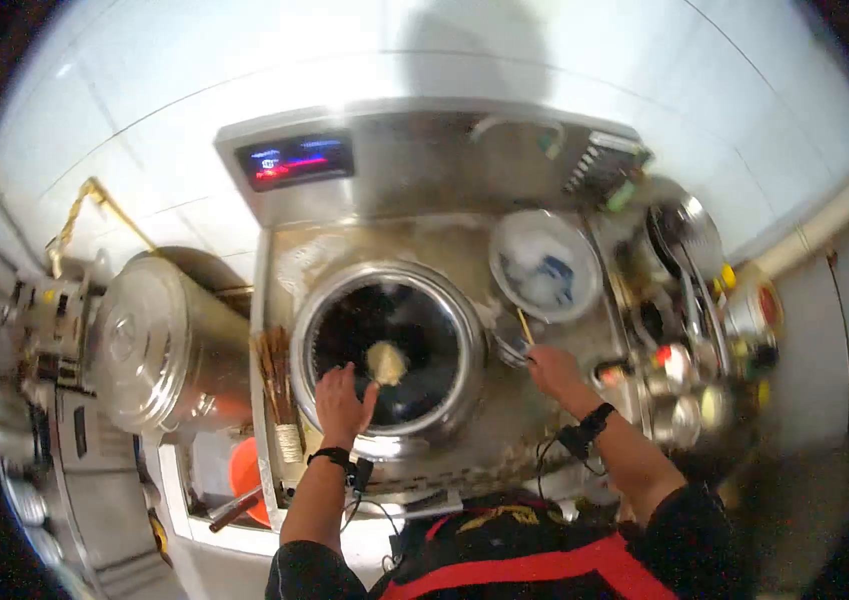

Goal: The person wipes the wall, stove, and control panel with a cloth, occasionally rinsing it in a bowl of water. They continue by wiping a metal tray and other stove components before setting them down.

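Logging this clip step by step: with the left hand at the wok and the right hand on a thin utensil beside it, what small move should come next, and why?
Probably bring the right hand and its thin utensil across over the wok. The pale lump sits in the dark wok just beyond the left hand, which rests on the near rim, while the utensil points into a small bowl beside it.

Wok (384,345) open above; bowl (544,265) right.

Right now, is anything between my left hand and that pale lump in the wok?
Nothing visible. The left hand is over the near rim of the wok, its fingers just short of the pale lump. The right hand is off to the side, holding a thin stick.
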Demonstrator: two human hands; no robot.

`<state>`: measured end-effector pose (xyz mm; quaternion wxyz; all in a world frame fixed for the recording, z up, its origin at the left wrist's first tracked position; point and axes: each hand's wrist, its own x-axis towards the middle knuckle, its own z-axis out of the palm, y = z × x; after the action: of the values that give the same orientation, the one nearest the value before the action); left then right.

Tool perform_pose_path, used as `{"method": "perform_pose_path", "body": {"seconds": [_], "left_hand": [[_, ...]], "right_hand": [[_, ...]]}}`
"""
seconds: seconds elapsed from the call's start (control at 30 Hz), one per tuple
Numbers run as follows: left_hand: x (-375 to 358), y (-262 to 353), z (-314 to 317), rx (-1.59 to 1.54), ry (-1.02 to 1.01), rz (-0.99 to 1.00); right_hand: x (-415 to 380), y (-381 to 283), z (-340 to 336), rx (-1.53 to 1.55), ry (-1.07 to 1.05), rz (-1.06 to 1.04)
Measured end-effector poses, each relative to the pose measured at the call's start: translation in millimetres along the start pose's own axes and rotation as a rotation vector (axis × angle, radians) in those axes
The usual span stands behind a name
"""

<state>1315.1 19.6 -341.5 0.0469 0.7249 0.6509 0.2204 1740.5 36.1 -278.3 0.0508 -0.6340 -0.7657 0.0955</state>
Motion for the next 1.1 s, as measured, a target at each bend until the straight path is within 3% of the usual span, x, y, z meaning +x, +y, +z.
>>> {"method": "perform_pose_path", "body": {"seconds": [0.03, 0.1, 0.23, 0.3, 0.33, 0.43, 0.5, 0.53, 0.57, 0.6, 0.67, 0.8, 0.87, 0.93, 0.97, 1.03, 1.07, 1.1], "left_hand": [[2, 9, -15, -0.058, -0.012, -0.018], [1, -3, 3, -0.060, 0.001, 0.033], [-2, 5, -8, 0.010, -0.060, 0.037], [-1, 5, -13, -0.015, -0.107, 0.012], [-3, 6, -13, -0.025, -0.103, 0.015], [-3, 6, -18, 0.011, -0.088, 0.021], [-5, 4, -20, 0.023, -0.109, 0.048], [-6, 3, -19, 0.014, -0.100, 0.057], [-8, 1, -18, 0.015, -0.070, 0.087], [-12, -1, -16, 0.018, -0.040, 0.115], [-16, -7, -6, 0.019, -0.022, 0.134], [-13, -6, -10, -0.004, -0.097, 0.098], [-10, -1, -17, 0.000, -0.104, 0.077], [-7, 2, -18, -0.008, -0.101, 0.069], [-6, 2, -18, -0.008, -0.096, 0.058], [-5, 1, -19, -0.022, -0.095, 0.074], [-5, 0, -17, -0.017, -0.086, 0.058], [-5, -1, -15, -0.012, -0.081, 0.074]], "right_hand": [[-37, 9, 6, -0.001, -0.002, 0.055], [-102, 24, 14, -0.193, -0.242, 0.146], [-184, 53, 30, -0.267, -0.388, 0.348], [-197, 68, 37, -0.137, -0.113, 0.290], [-201, 68, 34, -0.147, -0.108, 0.294], [-202, 62, 23, -0.165, -0.158, 0.384], [-205, 65, 3, -0.185, -0.347, 0.398], [-203, 67, -16, -0.192, -0.336, 0.406], [-201, 72, -39, -0.163, -0.418, 0.309], [-195, 76, -65, -0.133, -0.501, 0.208], [-172, 86, -122, -0.202, -0.419, 0.095], [-67, 68, -208, -0.182, -0.336, 0.296], [-11, 127, -179, -0.063, -0.365, 0.287], [23, 143, -161, 0.051, -0.398, 0.269], [34, 142, -143, 0.153, -0.161, 0.173], [73, 131, -111, 0.107, -0.091, 0.195], [93, 132, -97, -0.048, -0.254, 0.317], [96, 126, -93, -0.248, -0.205, 0.130]]}}
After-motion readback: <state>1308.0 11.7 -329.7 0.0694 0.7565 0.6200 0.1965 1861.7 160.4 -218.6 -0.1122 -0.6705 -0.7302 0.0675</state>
